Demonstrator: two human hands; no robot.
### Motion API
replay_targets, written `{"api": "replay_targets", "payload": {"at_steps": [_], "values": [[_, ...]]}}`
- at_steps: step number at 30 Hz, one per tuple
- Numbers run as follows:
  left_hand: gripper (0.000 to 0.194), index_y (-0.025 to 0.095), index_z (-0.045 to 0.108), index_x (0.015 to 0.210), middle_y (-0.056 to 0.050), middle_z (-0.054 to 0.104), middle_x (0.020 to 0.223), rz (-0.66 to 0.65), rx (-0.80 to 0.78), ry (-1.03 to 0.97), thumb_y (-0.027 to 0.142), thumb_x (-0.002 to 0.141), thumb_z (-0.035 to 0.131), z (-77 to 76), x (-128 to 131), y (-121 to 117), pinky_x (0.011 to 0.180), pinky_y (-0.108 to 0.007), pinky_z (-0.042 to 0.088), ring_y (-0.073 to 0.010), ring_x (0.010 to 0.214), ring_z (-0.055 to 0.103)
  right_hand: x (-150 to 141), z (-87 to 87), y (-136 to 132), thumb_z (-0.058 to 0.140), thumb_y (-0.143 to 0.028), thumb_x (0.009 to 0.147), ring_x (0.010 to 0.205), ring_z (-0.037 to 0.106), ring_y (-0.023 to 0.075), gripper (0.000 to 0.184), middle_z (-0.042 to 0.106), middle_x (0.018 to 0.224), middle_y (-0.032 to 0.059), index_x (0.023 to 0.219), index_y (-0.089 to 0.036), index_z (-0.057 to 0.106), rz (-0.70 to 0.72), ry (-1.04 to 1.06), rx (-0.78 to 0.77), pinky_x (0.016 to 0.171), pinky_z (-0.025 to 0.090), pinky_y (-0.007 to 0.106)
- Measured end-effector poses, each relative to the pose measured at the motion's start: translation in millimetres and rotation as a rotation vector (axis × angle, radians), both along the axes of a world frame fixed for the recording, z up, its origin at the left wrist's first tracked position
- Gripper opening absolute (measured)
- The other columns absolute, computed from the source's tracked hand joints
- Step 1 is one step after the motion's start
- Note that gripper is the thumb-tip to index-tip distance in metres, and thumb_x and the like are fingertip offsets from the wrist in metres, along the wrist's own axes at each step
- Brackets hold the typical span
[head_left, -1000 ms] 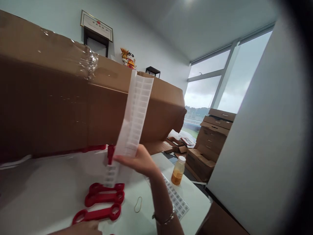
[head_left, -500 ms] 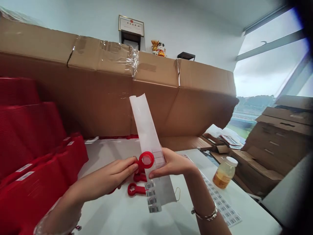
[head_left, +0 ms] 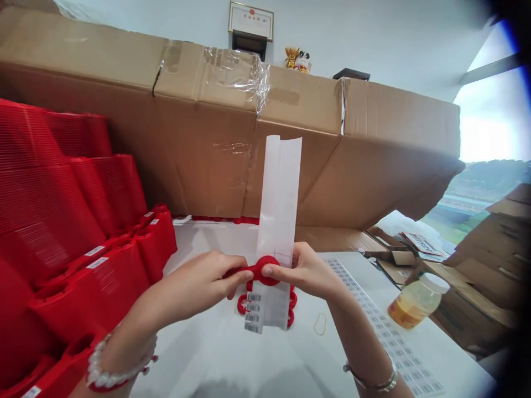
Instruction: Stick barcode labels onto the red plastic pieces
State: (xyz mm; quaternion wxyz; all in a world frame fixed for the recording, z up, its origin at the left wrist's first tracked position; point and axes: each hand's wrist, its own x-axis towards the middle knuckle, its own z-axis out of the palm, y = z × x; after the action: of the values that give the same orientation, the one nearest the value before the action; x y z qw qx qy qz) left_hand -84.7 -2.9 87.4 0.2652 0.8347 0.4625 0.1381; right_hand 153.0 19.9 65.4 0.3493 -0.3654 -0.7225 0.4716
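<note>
Both my hands meet at the middle of the view. My left hand (head_left: 199, 279) grips one end of a red plastic bar-shaped piece with ring ends (head_left: 258, 270). My right hand (head_left: 305, 271) pinches the ring end and a long white label backing strip (head_left: 279, 193) together, thumb in front. The strip stands upright above my hands. Below them hang several barcode labels (head_left: 254, 313) on its lower part. Behind these lie more red ring-ended pieces (head_left: 292, 304), mostly hidden by the strip.
Stacked red mesh crates (head_left: 53, 221) fill the left side of the white table (head_left: 207, 354). A barcode label sheet (head_left: 381, 320), a rubber band (head_left: 319, 324) and a yellow-filled bottle (head_left: 417, 301) lie to the right. Large cardboard boxes (head_left: 249, 127) form a wall behind.
The view has swung slightly left. The strip has gone from tilted to upright. The red piece now lies sideways against it, and my right hand has closed on it.
</note>
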Motion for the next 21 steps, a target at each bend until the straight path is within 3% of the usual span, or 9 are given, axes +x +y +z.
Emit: {"api": "replay_targets", "payload": {"at_steps": [3, 5, 8, 10, 12, 17, 21], "values": [[0.045, 0.024, 0.066, 0.084, 0.001, 0.065, 0.071, 0.091, 0.103, 0.054, 0.057, 0.102, 0.041, -0.7, 3, 1, 0.062, -0.031, 0.036, -0.0186, 0.067, 0.058, 1, 1.1, 1, 0.078, -0.049, 0.085, 0.059, 0.059, 0.0137, 0.034, 0.067, 0.067, 0.0011, 0.074, -0.017, 0.073, -0.107, -0.060, 0.028, 0.051, 0.043, 0.024], [0.042, 0.023, 0.067, 0.089, -0.001, 0.068, 0.078, 0.180, 0.254, 0.053, 0.061, 0.098, 0.048, -1.5, 7, 2, 0.064, -0.033, 0.039, -0.0213, 0.073, 0.061, 3, 1.8, 3, 0.076, -0.051, 0.086, 0.062, 0.063, 0.0154, 0.035, 0.071, 0.069, 0.0032, 0.074, -0.017, 0.075, -0.162, -0.061, 0.040, 0.053, 0.048, 0.025], [0.029, 0.019, 0.065, 0.104, -0.008, 0.069, 0.107, 0.271, 0.760, -0.040, 0.047, 0.096, 0.061, -1.2, 13, -3, 0.085, -0.040, 0.045, -0.0271, 0.099, 0.062, 7, 2.4, 7, 0.077, -0.053, 0.084, 0.069, 0.070, 0.0193, 0.036, 0.076, 0.078, 0.0066, 0.085, -0.017, 0.080, -0.226, 0.020, 0.020, 0.059, 0.056, 0.029], [0.016, 0.019, 0.065, 0.107, -0.010, 0.065, 0.114, 0.279, 1.013, -0.158, 0.031, 0.097, 0.061, 0.0, 18, -10, 0.093, -0.041, 0.045, -0.0261, 0.106, 0.059, 11, 2.9, 9, 0.079, -0.054, 0.082, 0.074, 0.074, 0.0213, 0.039, 0.079, 0.085, 0.0087, 0.090, -0.016, 0.081, -0.288, 0.085, 0.013, 0.063, 0.059, 0.030], [0.007, 0.022, 0.065, 0.096, -0.004, 0.065, 0.102, 0.238, 0.962, -0.255, 0.022, 0.097, 0.058, 0.7, 22, -18, 0.085, -0.033, 0.048, -0.0200, 0.095, 0.060, 15, 4.4, 9, 0.081, -0.055, 0.079, 0.077, 0.075, 0.0219, 0.041, 0.080, 0.087, 0.0098, 0.088, -0.015, 0.081, -0.365, 0.141, 0.042, 0.064, 0.059, 0.030], [0.014, 0.027, 0.070, 0.097, 0.004, 0.063, 0.076, 0.191, 0.418, -0.273, 0.031, 0.099, 0.057, -3.5, 35, -24, 0.051, -0.021, 0.042, -0.0123, 0.065, 0.056, 20, 13.5, -6, 0.081, -0.055, 0.079, 0.078, 0.075, 0.0221, 0.037, 0.081, 0.085, 0.0079, 0.084, -0.018, 0.082, -0.519, 0.241, 0.182, 0.063, 0.060, 0.030], [0.016, 0.026, 0.072, 0.092, 0.005, 0.064, 0.074, 0.204, 0.352, -0.345, 0.029, 0.098, 0.058, -7.6, 43, -17, 0.047, -0.019, 0.037, -0.0106, 0.062, 0.055, 15, 19.0, -21, 0.080, -0.055, 0.080, 0.070, 0.073, 0.0220, 0.036, 0.078, 0.077, 0.0067, 0.081, -0.019, 0.082, -0.578, 0.236, 0.234, 0.056, 0.058, 0.030]]}}
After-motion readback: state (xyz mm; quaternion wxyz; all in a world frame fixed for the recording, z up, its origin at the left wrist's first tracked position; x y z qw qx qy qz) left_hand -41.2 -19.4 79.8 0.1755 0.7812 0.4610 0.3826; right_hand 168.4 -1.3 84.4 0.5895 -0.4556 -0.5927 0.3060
